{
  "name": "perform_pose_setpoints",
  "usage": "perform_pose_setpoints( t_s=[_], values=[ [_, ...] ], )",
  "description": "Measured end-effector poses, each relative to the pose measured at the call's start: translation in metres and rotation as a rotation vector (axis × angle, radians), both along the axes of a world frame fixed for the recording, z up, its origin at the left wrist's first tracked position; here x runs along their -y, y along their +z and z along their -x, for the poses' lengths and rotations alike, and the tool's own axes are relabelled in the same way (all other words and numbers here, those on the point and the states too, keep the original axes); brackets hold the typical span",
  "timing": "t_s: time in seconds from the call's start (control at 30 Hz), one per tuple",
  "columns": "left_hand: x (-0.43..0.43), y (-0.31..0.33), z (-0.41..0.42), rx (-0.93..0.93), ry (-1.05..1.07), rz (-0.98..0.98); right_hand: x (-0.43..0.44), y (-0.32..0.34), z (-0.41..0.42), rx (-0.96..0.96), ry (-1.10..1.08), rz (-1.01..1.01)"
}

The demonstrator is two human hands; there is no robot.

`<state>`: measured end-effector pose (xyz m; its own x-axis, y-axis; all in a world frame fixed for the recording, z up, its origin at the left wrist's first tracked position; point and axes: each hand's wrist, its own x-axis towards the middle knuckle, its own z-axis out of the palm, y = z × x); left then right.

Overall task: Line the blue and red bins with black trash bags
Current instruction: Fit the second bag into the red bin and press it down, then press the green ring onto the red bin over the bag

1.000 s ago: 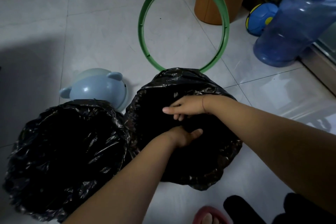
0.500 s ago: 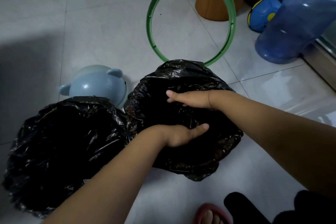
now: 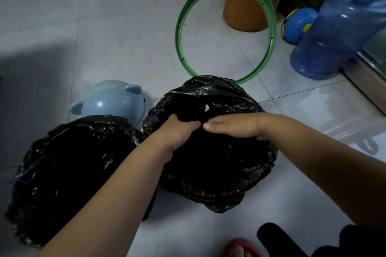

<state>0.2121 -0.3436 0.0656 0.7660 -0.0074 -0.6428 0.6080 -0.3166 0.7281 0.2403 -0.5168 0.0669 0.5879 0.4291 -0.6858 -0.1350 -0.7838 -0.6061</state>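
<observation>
Two bins stand on the tiled floor, both wrapped in black trash bags so that no bin colour shows. The left bag (image 3: 69,165) covers the nearer bin. The right bag (image 3: 211,173) covers the other bin, its film folded over the rim. My left hand (image 3: 177,131) reaches into the right bin's mouth with its fingers curled into the bag film. My right hand (image 3: 231,126) lies over the same opening with fingers straight, fingertips almost meeting the left hand's.
A green ring (image 3: 225,27) lies on the floor behind the right bin. A pale blue bear-eared lid (image 3: 112,102) sits behind the left bin. An orange stool (image 3: 250,6), a blue-yellow ball (image 3: 298,25) and a big blue water bottle (image 3: 334,37) stand far right. A foot in a red slipper (image 3: 240,250) is at the bottom.
Both hands rose from deeper inside the right bin to its far side. The left hand moved up and closed on the bag film; the right hand shifted right beside it.
</observation>
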Motion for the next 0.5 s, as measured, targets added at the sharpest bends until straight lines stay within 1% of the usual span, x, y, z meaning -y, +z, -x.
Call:
perform_pose_setpoints(
  t_s=[0.03, 0.07, 0.1, 0.13, 0.17, 0.2, 0.23, 0.27, 0.3, 0.37, 0.43, 0.5],
  values=[
    [-0.001, 0.005, 0.001, 0.072, -0.014, -0.016, 0.008, 0.010, -0.004, 0.025, -0.073, -0.133],
    [-0.002, 0.013, 0.001, 0.179, 0.006, -0.013, 0.017, 0.020, -0.010, 0.048, -0.198, -0.295],
    [-0.004, 0.022, -0.001, 0.311, 0.069, 0.017, 0.029, 0.030, -0.019, 0.096, -0.371, -0.456],
    [-0.007, 0.031, -0.007, 0.448, 0.169, 0.035, 0.042, 0.039, -0.029, 0.178, -0.594, -0.575],
    [-0.011, 0.039, -0.015, 0.570, 0.270, 0.036, 0.054, 0.045, -0.040, 0.283, -0.817, -0.618],
    [-0.015, 0.047, -0.025, 0.647, 0.360, 0.037, 0.064, 0.048, -0.051, 0.387, -1.005, -0.588],
    [-0.020, 0.053, -0.037, 0.661, 0.416, 0.049, 0.073, 0.047, -0.061, 0.458, -1.136, -0.536],
    [-0.025, 0.056, -0.050, 0.601, 0.433, 0.080, 0.079, 0.044, -0.070, 0.473, -1.216, -0.499],
    [-0.028, 0.057, -0.064, 0.478, 0.412, 0.148, 0.084, 0.041, -0.079, 0.428, -1.257, -0.486],
    [-0.032, 0.058, -0.093, 0.240, 0.309, 0.285, 0.083, 0.041, -0.091, 0.295, -1.262, -0.517],
    [-0.027, 0.062, -0.111, 0.153, 0.211, 0.322, 0.077, 0.046, -0.099, 0.195, -1.230, -0.577],
    [-0.019, 0.067, -0.122, 0.142, 0.179, 0.326, 0.074, 0.053, -0.105, 0.159, -1.215, -0.602]
  ],
)
